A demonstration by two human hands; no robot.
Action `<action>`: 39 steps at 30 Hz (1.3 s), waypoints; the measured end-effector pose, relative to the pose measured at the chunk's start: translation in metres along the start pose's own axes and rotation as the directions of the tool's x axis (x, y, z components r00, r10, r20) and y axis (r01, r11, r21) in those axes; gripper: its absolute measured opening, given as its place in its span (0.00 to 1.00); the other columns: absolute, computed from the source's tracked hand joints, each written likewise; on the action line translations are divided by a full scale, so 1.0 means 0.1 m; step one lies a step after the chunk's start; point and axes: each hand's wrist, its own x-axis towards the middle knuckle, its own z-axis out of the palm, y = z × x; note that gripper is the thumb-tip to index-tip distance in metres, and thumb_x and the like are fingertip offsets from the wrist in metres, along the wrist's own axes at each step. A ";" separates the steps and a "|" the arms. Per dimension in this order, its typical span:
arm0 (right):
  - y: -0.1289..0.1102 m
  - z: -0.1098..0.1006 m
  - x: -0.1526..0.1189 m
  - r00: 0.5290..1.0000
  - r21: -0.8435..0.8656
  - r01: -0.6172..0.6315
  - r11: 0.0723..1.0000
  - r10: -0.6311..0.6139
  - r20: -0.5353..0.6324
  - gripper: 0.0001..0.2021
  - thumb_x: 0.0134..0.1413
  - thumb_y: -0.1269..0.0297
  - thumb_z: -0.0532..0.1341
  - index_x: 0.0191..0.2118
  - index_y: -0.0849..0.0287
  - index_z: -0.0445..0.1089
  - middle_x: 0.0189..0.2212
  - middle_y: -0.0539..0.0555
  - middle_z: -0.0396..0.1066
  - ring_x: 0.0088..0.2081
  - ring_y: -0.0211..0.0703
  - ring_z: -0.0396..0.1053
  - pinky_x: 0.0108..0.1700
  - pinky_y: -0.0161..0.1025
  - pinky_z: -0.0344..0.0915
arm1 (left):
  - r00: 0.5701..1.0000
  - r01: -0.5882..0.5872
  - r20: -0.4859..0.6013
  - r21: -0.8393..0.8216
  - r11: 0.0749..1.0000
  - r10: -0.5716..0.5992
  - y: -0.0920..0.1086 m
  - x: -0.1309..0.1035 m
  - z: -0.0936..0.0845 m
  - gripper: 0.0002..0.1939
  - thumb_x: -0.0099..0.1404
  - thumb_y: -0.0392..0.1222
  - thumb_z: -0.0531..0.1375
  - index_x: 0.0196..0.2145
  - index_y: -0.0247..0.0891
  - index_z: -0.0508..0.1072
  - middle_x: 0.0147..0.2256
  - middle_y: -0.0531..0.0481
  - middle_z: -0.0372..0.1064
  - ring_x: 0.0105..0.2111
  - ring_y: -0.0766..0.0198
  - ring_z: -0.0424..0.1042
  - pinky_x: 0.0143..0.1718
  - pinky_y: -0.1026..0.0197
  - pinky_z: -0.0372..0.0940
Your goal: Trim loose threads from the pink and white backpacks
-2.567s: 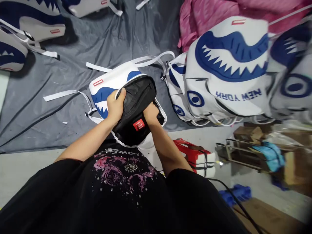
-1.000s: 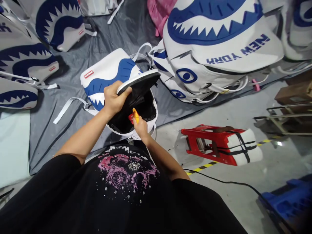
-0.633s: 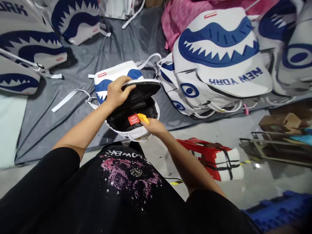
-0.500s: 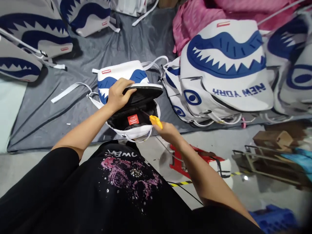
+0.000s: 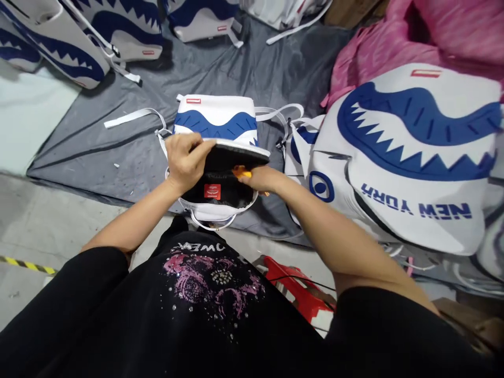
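Observation:
A small white backpack (image 5: 214, 104) with a blue shark-mouth print lies before me, its main compartment unzipped. My left hand (image 5: 187, 160) is closed on the raised edge of its front panel, thumb and fingers pinching the rim. Inside, the black lining (image 5: 197, 197) shows, with a red label (image 5: 212, 192) sewn in. My right hand (image 5: 262, 179) reaches into the opening from the right, closed around yellow-handled snips (image 5: 242, 172). The tips of the snips are hidden in the dark interior. A white carry handle (image 5: 216, 229) hangs at the near side.
A larger white shark-print backpack (image 5: 417, 126) stands close on the right, pink bags (image 5: 366, 63) behind it. More shark-print backpacks (image 5: 126, 31) sit at the far left. Grey sheeting (image 5: 252, 58) covers the work surface. A red object (image 5: 295, 289) is on the floor below.
My right hand has moved up and inward, taking the snips from the bag's right rim into the opening. My left hand still holds the panel. The view has shifted left.

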 end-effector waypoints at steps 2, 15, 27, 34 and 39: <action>-0.05 -0.21 0.01 0.995 -0.078 0.050 0.996 -0.043 0.086 0.22 0.68 0.50 0.57 0.42 0.67 0.77 0.25 0.59 0.75 0.28 0.48 0.74 0.33 0.38 0.66 | 0.980 -0.022 0.195 -0.035 0.999 0.029 0.19 -0.36 -0.04 0.12 0.70 0.41 0.56 0.46 0.46 0.78 0.36 0.46 0.74 0.40 0.58 0.71 0.46 0.52 0.62; 0.02 -0.63 0.11 0.941 -0.127 0.118 0.985 -0.070 0.332 0.24 0.66 0.49 0.60 0.22 0.61 0.67 0.18 0.51 0.64 0.22 0.40 0.68 0.29 0.39 0.67 | -0.128 0.460 0.928 0.368 0.808 -0.349 -0.19 -0.77 0.55 0.15 0.64 0.46 0.67 0.45 0.35 0.79 0.40 0.51 0.79 0.40 0.61 0.77 0.45 0.60 0.72; 0.11 -0.65 0.06 0.889 -0.184 0.200 0.962 -0.099 0.447 0.30 0.64 0.39 0.57 0.24 0.63 0.69 0.26 0.58 0.72 0.30 0.43 0.74 0.30 0.38 0.66 | 0.125 0.194 0.920 0.345 0.918 -0.372 0.26 -1.02 0.40 0.10 0.65 0.34 0.61 0.42 0.37 0.81 0.42 0.40 0.79 0.47 0.52 0.76 0.48 0.56 0.66; 0.09 -0.56 0.19 0.861 -0.130 0.199 0.971 -0.110 0.496 0.28 0.65 0.40 0.57 0.27 0.62 0.71 0.27 0.58 0.72 0.30 0.43 0.73 0.30 0.39 0.67 | 0.338 0.219 0.927 0.091 0.971 -0.163 0.50 -1.36 -0.08 0.14 0.72 0.45 0.56 0.49 0.42 0.78 0.51 0.45 0.77 0.54 0.59 0.73 0.54 0.60 0.62; -0.08 -0.52 0.11 0.779 -0.063 0.255 0.965 -0.167 0.604 0.27 0.58 0.37 0.62 0.29 0.60 0.73 0.25 0.57 0.71 0.31 0.47 0.73 0.29 0.39 0.67 | 0.429 0.130 0.902 -0.021 0.991 -0.037 0.60 -1.58 -0.10 0.13 0.69 0.46 0.61 0.45 0.37 0.78 0.43 0.41 0.78 0.47 0.57 0.74 0.50 0.57 0.62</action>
